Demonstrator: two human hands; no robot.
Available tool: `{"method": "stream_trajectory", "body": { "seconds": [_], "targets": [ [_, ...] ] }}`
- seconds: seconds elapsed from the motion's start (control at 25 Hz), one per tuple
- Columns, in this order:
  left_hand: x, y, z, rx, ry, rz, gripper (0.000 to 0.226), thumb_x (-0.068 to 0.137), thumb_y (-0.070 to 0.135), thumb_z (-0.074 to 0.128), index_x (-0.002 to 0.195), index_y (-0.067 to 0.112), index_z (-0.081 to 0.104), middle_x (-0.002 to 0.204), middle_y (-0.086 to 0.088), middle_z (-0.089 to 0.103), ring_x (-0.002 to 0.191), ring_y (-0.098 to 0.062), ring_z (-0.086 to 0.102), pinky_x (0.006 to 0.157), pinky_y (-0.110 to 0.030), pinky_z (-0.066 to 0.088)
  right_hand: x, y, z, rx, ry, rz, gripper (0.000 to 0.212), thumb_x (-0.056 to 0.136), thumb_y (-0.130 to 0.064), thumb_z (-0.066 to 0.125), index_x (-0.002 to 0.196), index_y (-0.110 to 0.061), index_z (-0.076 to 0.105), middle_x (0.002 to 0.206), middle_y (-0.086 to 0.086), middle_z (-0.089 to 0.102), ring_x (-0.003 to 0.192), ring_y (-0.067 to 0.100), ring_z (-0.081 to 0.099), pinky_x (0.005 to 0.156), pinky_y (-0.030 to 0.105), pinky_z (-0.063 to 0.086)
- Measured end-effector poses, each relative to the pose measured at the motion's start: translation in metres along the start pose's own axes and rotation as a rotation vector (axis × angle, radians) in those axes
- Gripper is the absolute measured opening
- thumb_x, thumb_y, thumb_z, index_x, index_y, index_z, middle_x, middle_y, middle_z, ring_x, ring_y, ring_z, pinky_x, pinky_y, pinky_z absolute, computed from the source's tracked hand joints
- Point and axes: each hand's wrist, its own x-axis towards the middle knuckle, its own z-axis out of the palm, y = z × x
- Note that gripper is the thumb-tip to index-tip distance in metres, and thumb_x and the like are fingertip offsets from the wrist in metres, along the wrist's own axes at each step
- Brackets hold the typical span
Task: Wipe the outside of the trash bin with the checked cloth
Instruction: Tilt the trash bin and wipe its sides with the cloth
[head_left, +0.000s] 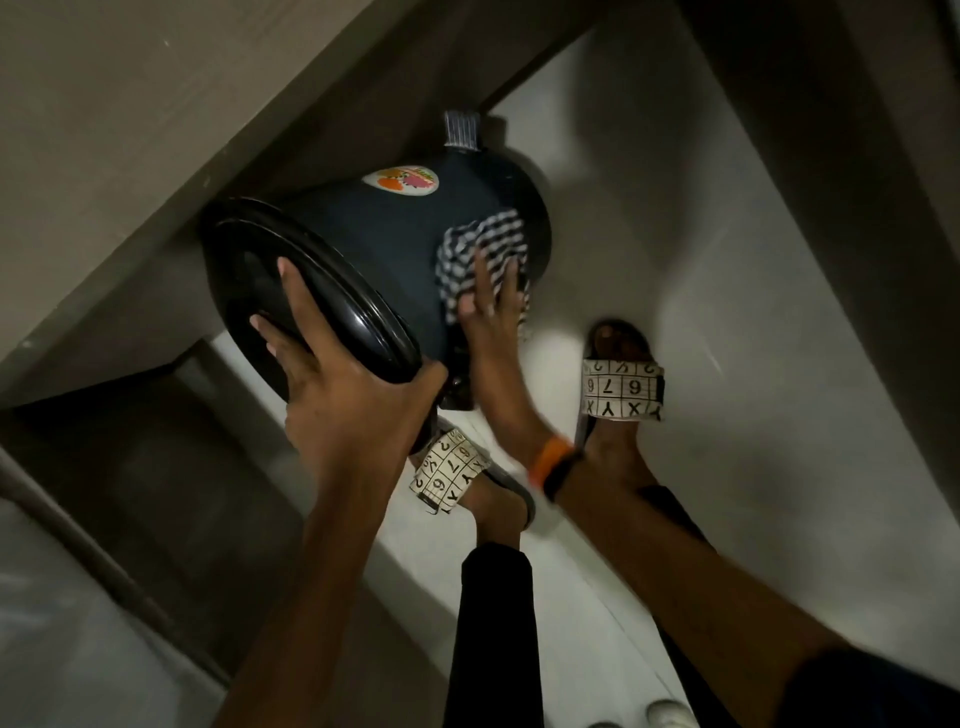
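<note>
So the trash bin (379, 244), a dark pedal bin, is tipped over toward the camera and held off the white floor (753, 312), its lid facing the person and its foot pedal (461, 129) sticking out at the far end. The checked cloth (480, 247) is pressed flat on the bin's side near the base by the right hand (493, 317), fingers (483, 275) spread wide on top of it, not bunched. The left hand (332, 384) steadies the closed lid (306, 296), fingers splayed across it with the thumb hooked around the rim. Looks like mid-wipe to me; no way to tell which patches are already clean, and the underside and lid probably still need a pass. Sandalled feet stand just beside the bin.
</note>
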Motion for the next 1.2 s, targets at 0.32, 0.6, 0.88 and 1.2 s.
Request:
{"method": "stream_trajectory", "body": {
  "seconds": [0.32,0.6,0.88,1.2],
  "targets": [
    [0.007,0.011,-0.007,-0.1,-0.057,-0.042,0.115,0.074,0.042,0.074,0.162,0.029,0.002,0.163,-0.008,0.036,0.136,-0.035,0.05,0.109,-0.05,0.043,-0.052,0.014,-0.01,-0.092,-0.047,-0.061,0.047,0.105,-0.053,0.032,0.143,-0.077,0.019,0.162,-0.043,-0.024,0.159,0.005,-0.023,0.132,0.056,-0.002],
    [0.03,0.025,-0.017,-0.1,-0.097,-0.08,0.12,0.061,0.069,0.065,0.157,0.044,-0.002,0.16,-0.002,0.043,0.131,-0.036,0.057,0.113,-0.056,0.039,0.067,0.016,-0.072,0.151,0.255,0.24,0.064,0.107,-0.046,0.041,0.164,-0.041,0.012,0.177,0.0,0.004,0.163,0.03,0.013,0.125,0.056,0.028],
    [0.003,0.003,0.005,-0.063,-0.169,-0.022,0.128,0.072,0.046,0.08,0.158,0.035,-0.014,0.172,-0.009,0.004,0.134,-0.048,0.049,0.104,-0.061,0.043,-0.01,0.004,-0.028,0.278,0.093,0.243,0.062,0.111,-0.035,0.038,0.162,-0.048,0.006,0.176,-0.005,-0.012,0.164,0.025,0.01,0.131,0.055,0.022],
    [0.001,0.016,0.008,-0.149,0.008,-0.002,0.102,0.077,0.037,0.059,0.161,0.031,0.001,0.168,-0.006,0.027,0.128,-0.036,0.057,0.104,-0.052,0.046,-0.017,0.001,-0.013,0.103,0.08,0.262,0.062,0.112,-0.038,0.038,0.157,-0.06,0.001,0.176,-0.009,-0.012,0.143,-0.006,0.01,0.103,0.007,0.025]
  ]
}}
